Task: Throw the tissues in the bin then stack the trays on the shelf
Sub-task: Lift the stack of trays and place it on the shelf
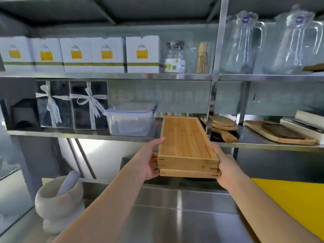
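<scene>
Bamboo trays [186, 146], two stacked, upper one nested on the lower, held in both hands at the lower shelf [78, 133] edge. Far end of the stack reaches over the shelf, between plastic container [130, 120] on the left and the upright post; near end hangs out over the steel desk [175, 216]. Left hand [150, 160] grip closed on the stack's left near corner, thumb along the top rim, fingers under. Right hand [226, 165] grip closed on the right near corner, thumb on the rim. Stack roughly level, slightly angled. Whether the far end touches the shelf can't be told. Stone mortar with pestle [59, 199] on desk at left. Yellow board [294, 204] at right. Wooden boards [280, 134] on shelf right of the post.
</scene>
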Available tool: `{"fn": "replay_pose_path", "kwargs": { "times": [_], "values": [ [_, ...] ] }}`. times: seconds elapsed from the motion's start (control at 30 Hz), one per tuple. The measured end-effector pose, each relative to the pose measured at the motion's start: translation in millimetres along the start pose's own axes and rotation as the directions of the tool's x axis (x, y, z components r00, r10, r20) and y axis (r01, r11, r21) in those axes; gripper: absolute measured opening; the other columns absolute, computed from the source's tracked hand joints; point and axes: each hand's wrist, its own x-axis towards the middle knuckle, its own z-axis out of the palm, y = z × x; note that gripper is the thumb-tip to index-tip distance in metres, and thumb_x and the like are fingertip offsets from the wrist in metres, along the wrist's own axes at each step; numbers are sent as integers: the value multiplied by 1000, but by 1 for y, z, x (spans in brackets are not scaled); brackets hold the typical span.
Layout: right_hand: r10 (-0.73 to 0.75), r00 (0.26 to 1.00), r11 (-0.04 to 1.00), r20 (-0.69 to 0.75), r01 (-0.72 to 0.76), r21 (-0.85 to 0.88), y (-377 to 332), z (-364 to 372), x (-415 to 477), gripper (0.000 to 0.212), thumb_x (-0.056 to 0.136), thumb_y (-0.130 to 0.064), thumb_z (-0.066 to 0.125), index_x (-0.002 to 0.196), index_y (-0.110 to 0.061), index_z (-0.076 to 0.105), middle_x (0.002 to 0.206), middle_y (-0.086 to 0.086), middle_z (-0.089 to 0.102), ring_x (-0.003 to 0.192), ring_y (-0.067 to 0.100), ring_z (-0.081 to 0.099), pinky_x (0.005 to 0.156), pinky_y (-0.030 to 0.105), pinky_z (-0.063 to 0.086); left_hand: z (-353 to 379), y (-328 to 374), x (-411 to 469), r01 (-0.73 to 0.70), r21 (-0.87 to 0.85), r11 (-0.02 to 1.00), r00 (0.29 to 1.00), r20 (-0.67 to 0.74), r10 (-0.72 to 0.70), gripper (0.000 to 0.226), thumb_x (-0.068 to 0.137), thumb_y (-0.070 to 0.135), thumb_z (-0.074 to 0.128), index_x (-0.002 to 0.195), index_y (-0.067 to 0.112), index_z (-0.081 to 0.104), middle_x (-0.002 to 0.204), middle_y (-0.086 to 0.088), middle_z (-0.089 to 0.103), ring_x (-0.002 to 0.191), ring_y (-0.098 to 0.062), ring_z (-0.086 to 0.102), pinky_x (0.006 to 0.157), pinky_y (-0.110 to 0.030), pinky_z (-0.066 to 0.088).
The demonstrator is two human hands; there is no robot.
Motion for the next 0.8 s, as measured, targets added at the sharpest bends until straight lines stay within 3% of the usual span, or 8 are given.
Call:
{"fn": "replay_pose_path", "kwargs": {
  "times": [0.13, 0.3, 0.37, 0.47, 0.57, 0.63, 0.7, 0.8],
  "values": [
    [22, 999, 1000, -31, -22, -1, 4, 15, 48, 29, 86, -44, 56, 87, -15, 60, 95, 13, 63, 97, 33, 59, 97, 50, 44, -8, 12, 54, -8, 17, 1000, 1000, -4, 8, 83, 46, 55, 83, 118, 24, 55, 116, -15, 67, 104, -38, 65, 91, -54, 51],
    [24, 999, 1000, -25, -24, 0, 14, 36, 104, 31, 86, -44, 56, 101, -17, 59, 97, 12, 62, 98, 31, 58, 95, 48, 46, -24, 17, 112, -18, -12, 1000, 1000, -20, 18, 79, 51, 53, 83, 118, 22, 55, 116, -15, 67, 105, -37, 64, 93, -53, 50],
    [25, 999, 1000, -34, -24, 10, 19, 43, 120, 20, 87, -43, 56, 89, -23, 56, 94, 11, 61, 97, 30, 58, 96, 49, 46, -30, 20, 131, -13, -25, 1000, 999, -35, 12, 73, 55, 53, 81, 116, 21, 56, 115, -15, 67, 104, -36, 64, 94, -51, 49],
    [17, 998, 999, -54, -16, 30, 22, 51, 140, 20, 84, -43, 59, 77, -28, 48, 93, 11, 61, 98, 31, 58, 95, 50, 47, -33, 24, 152, -19, -39, 999, 999, -37, 17, 60, 65, 50, 77, 113, 19, 57, 113, -15, 67, 103, -35, 63, 94, -47, 50],
    [49, 996, 997, -74, -44, 61, 21, 55, 159, 31, 80, -44, 63, 90, -17, 53, 89, 12, 61, 84, 27, 61, 79, 43, 55, -29, 33, 167, -9, -63, 998, 1000, -26, 7, 56, 69, 46, 76, 111, 16, 57, 106, -14, 67, 96, -32, 64, 76, -42, 54],
    [57, 996, 997, -74, -53, 64, 17, 59, 169, 31, 80, -44, 63, 82, -15, 53, 80, 9, 60, 71, 23, 59, 60, 36, 53, -24, 40, 173, -13, -95, 995, 1000, -22, 11, 51, 71, 43, 76, 110, 14, 60, 97, -13, 68, 86, -30, 65, 65, -41, 53],
    [66, 996, 997, -67, -63, 52, 13, 62, 178, 31, 79, -44, 64, 81, -14, 55, 77, 7, 61, 69, 21, 59, 55, 32, 49, -20, 44, 174, -23, -153, 988, 1000, -9, 22, 51, 73, 41, 75, 113, 14, 63, 99, -11, 70, 85, -29, 67, 69, -41, 56],
    [77, 996, 997, -46, -76, 22, 9, 63, 185, 34, 78, -46, 64, 90, -14, 58, 78, 6, 62, 71, 21, 59, 55, 33, 47, -27, 32, 161, -166, -215, 962, 981, 62, 184, 48, 85, 43, 63, 123, 14, 57, 113, -12, 66, 99, -27, 65, 81, -38, 55]
  ]
}}
